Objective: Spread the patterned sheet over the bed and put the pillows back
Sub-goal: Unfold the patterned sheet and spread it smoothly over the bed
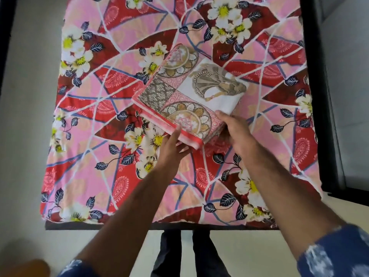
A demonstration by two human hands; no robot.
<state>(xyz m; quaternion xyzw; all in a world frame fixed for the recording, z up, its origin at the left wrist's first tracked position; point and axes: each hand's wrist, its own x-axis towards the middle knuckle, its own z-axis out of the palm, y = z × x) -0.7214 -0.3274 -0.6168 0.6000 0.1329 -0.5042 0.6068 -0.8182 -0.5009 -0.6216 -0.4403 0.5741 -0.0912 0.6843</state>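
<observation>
Pale floor [26, 120] borders the bed [199, 224] on the left and near sides, and a dark frame rail [317, 92] runs along its right edge. Both arms reach forward from blue patterned sleeves [339, 254] over the foot of the bed. The left hand [171, 148] has its fingers nearly straight, thumb on top of the near red-bordered corner of the folded sheet [189, 92] and the other fingers slid beneath it. The right hand [235, 128] curls round the sheet's near right edge, thumb on top. That sheet is a thick, neat rectangle, turned askew, printed with pink medallions, a brown block and a white panel with a tan figure. It lies about mid-bed on a red and pink floral cover [99, 96], which stretches flat around it on every side.
</observation>
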